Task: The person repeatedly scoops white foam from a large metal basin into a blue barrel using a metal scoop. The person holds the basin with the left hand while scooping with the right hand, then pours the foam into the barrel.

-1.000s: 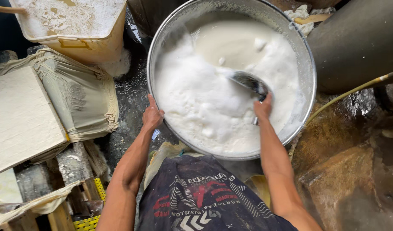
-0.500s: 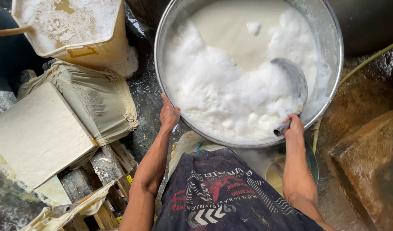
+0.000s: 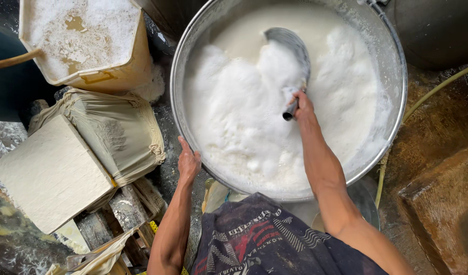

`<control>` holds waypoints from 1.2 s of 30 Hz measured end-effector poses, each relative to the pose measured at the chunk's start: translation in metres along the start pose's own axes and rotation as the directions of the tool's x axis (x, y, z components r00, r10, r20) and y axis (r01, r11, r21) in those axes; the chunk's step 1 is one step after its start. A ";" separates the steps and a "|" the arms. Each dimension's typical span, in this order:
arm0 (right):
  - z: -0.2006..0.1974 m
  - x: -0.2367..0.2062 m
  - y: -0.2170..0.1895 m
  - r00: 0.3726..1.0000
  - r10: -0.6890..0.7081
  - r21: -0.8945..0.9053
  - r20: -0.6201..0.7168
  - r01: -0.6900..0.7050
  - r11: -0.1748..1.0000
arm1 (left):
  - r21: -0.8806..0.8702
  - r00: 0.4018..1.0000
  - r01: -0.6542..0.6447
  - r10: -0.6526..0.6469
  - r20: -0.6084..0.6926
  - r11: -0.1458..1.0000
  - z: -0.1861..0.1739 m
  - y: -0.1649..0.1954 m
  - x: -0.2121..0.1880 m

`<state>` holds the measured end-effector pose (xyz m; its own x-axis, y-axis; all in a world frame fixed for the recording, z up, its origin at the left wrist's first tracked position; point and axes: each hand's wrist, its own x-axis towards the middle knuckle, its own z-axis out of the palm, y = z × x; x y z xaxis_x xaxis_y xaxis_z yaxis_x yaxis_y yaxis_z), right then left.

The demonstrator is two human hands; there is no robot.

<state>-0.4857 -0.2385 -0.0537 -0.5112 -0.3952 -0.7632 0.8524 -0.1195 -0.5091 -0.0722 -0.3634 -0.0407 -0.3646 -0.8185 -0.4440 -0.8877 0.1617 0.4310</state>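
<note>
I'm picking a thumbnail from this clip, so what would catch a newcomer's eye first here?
First the big round metal basin at top centre, heaped with white foam over pale liquid. The right hand holds a metal scoop in the foam, while the left hand rests on the basin's near rim. At left lie a yellow tub and a cloth-wrapped block.

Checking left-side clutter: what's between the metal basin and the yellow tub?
Head view: only wet dark floor and spilled white foam separate the basin from the yellow tub.
</note>
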 end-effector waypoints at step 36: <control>-0.071 -0.095 0.031 0.730 -0.654 -0.971 0.198 0.236 -0.031 | -0.029 0.996 -0.028 0.030 0.084 0.999 -0.021 0.008 -0.007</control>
<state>-0.4187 -0.1397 -0.0257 -0.9087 -0.3912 -0.1457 -0.2541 0.7952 -0.5506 -0.0704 -0.3683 -0.0174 -0.4139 -0.7637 -0.4954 -0.8685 0.1683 0.4662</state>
